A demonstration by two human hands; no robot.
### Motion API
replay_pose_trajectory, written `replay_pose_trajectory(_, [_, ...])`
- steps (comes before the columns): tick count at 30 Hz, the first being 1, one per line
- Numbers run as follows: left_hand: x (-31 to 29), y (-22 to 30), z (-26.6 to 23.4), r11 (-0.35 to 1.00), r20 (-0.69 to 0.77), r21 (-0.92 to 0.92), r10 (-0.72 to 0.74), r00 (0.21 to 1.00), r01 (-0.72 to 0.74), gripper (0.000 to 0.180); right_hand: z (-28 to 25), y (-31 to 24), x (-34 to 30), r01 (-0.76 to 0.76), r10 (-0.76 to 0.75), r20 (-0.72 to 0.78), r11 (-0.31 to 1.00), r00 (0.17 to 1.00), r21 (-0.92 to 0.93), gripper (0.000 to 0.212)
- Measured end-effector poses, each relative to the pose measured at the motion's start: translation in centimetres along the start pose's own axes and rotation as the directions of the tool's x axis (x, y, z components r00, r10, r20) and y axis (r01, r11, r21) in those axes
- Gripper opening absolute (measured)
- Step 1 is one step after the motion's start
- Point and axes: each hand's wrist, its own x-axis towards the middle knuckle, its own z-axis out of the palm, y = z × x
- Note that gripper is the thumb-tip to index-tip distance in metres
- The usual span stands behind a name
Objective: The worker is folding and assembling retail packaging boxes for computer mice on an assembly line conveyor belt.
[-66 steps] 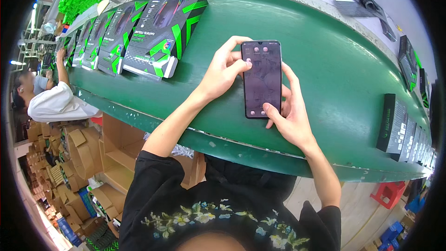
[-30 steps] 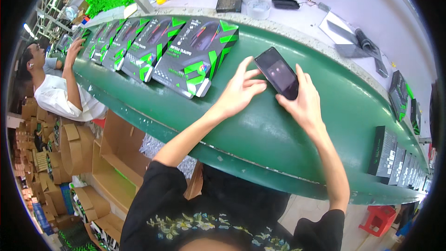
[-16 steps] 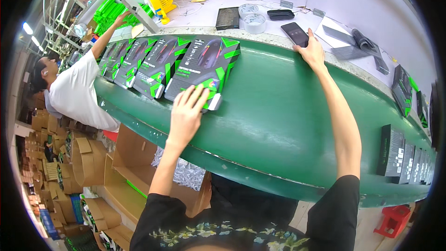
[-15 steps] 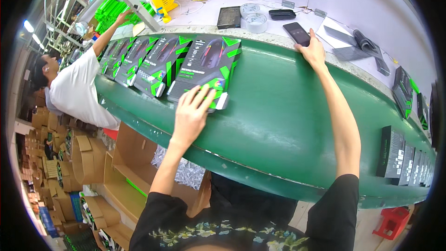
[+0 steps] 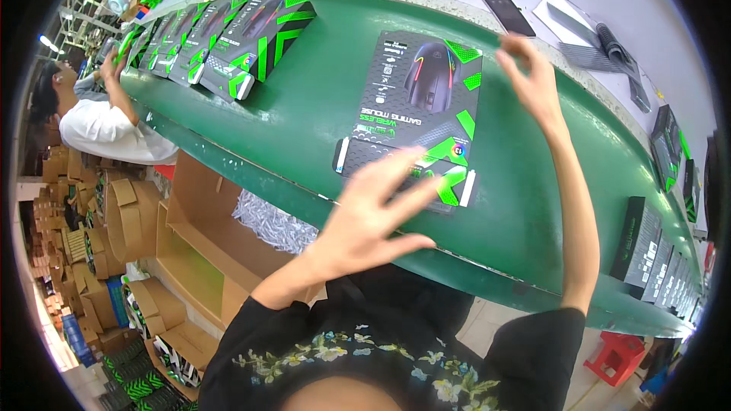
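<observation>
The box (image 5: 419, 118) lies under the spread, unclasped left grip (image 5: 367, 217); the right grip (image 5: 531, 80), also empty, could steady its far edge for light, even handling.

From head height, the wide fisheye view faces steeply down at a nearby green work surface (image 5: 304, 137).

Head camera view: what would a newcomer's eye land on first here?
Probably the black-and-green mouse box lying on the green table, with the left hand spread over its near end. Next might come the row of similar boxes farther left, then the dark phone just beyond the right hand.
</observation>
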Motion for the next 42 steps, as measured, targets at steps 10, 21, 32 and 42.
replay_pose_trajectory(10, [-1.0, -10.2, -5.0, 0.729, 0.206, -0.424, -0.5, 0.841, 0.537, 0.013, -2.5, -10.0, -10.4, -0.534, 0.303, 0.539, 0.772, 0.786, 0.345, 0.014])
replay_pose_trajectory(21, [1.6, -10.8, -6.4, 0.76, 0.422, -0.368, -0.376, 0.825, 0.535, 0.013, -3.5, -10.5, -8.9, -0.639, 0.339, 0.709, 0.742, 0.618, 0.203, 0.009])
replay_pose_trajectory(32, [1.1, -10.5, -5.0, 0.806, 0.337, -0.375, -0.341, 0.877, 0.458, 0.008, -3.3, -12.4, -10.5, -0.323, 0.236, 0.505, 0.942, 0.83, 0.092, 0.006])
replay_pose_trajectory(42, [2.6, -11.4, -5.6, 0.649, 0.644, -0.351, -0.356, 0.677, 0.675, 0.015, -3.7, -9.4, -6.6, -0.733, 0.372, 0.871, 0.68, 0.32, -0.02, 0.009])
